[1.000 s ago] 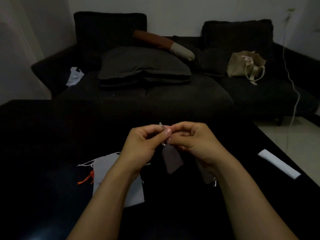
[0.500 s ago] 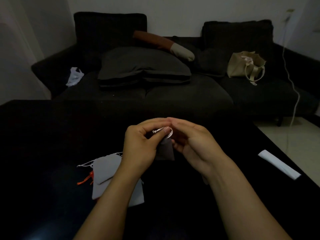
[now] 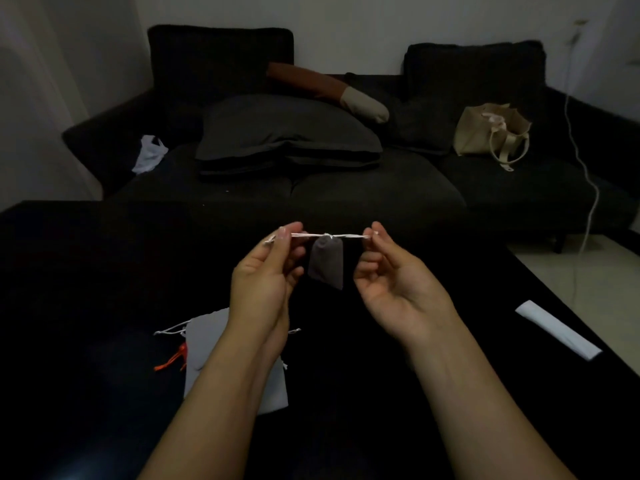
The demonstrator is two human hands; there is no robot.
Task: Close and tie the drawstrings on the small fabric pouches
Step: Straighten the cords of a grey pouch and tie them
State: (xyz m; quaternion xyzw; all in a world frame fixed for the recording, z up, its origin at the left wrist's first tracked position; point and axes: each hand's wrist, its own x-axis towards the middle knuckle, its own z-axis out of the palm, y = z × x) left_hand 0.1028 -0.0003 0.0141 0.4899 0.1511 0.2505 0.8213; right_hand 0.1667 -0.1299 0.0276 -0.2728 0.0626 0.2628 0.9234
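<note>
A small dark grey pouch hangs in the air above the black table, its mouth gathered tight. Its white drawstring runs taut and level to both sides. My left hand pinches the left end between thumb and forefinger. My right hand pinches the right end the same way. A light grey pouch with white strings lies flat on the table under my left forearm, partly hidden by it. An orange string sticks out at its left edge.
A folded white paper strip lies near the table's right edge. Behind the table stands a dark sofa with a grey cushion, a beige tote bag and a white plastic bag. A white cable hangs at right.
My hands were together at the pouch's mouth; they have moved apart sideways and up, drawing the white string taut and the mouth tight.
</note>
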